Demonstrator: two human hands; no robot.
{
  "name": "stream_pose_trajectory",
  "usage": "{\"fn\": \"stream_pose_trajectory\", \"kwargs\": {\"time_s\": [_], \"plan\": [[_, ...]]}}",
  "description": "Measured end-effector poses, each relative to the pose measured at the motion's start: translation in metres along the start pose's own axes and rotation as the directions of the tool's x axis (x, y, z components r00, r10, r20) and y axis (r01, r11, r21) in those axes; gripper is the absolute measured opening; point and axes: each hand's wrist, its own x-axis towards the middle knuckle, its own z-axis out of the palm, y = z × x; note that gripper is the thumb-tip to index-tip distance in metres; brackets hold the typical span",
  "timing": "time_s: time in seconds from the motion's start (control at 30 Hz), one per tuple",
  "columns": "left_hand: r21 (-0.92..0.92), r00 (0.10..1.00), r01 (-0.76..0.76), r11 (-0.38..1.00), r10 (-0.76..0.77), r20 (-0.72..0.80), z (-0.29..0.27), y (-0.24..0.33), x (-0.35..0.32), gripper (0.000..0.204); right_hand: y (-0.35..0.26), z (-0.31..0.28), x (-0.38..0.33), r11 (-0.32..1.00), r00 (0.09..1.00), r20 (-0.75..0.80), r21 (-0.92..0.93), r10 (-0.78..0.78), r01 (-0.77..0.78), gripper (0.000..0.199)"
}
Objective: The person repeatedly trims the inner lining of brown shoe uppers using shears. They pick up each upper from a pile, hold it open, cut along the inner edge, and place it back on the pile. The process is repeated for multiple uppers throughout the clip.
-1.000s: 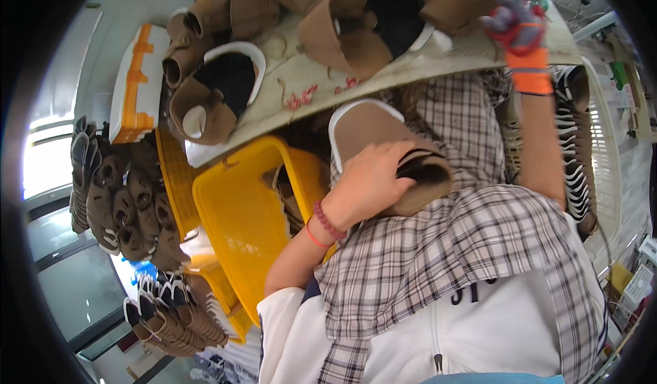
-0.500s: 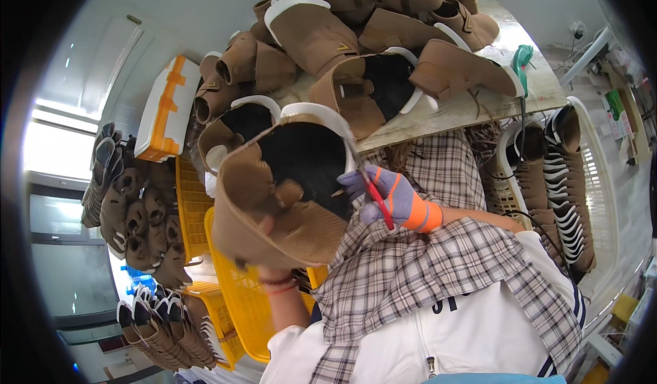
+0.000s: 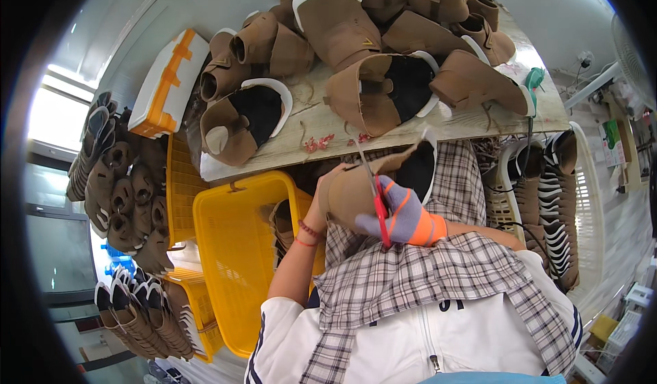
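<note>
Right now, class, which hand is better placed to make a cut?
Probably the right hand: it holds the red-handled scissors close to the brown shoe upper, which the left hand holds.

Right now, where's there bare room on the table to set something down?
On the table, bare wood shows between the left brown shoe upper and the middle open one, though red scraps lie there. A narrower patch borders the front edge below the front right upper. The back is crowded with heaped uppers.
</note>
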Motion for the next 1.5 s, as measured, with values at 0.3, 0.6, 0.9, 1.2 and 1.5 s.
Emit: {"fn": "stream_pose_trajectory", "kwargs": {"time_s": [0.3, 0.6, 0.9, 1.2, 1.5], "plan": [[-0.117, 0.86, -0.341, 0.933, 0.259, -0.439, -0.047, 0.013, 0.117, 0.044, -0.018, -0.039, 0.046, 0.906, 0.811, -0.469, -0.389, -0.35, 0.166, 0.029], [-0.361, 0.969, -0.215, 0.907, 0.153, -0.192, -0.034, 0.007, 0.16, 0.024, 0.059, -0.078, 0.122, 0.898, 0.795, -0.488, -0.412, -0.361, 0.154, 0.033], [-0.422, 0.993, -0.09, 0.902, 0.048, -0.108, 0.001, 0.063, 0.067, 0.043, 0.02, -0.058, 0.114, 0.964, 0.895, -0.373, -0.189, -0.246, 0.186, 0.034], [-0.409, 0.912, -0.379, 0.83, 0.261, -0.315, -0.025, 0.07, 0.046, 0.033, -0.025, 0.004, 0.118, 0.976, 0.989, -0.003, -0.159, -0.149, 0.147, 0.045], [0.381, -0.032, -0.413, 0.827, 0.405, -0.914, -0.29, 0.062, 0.016, 0.022, -0.016, 0.062, 0.163, 0.94, 0.961, -0.074, -0.241, -0.266, 0.242, 0.042]]}}
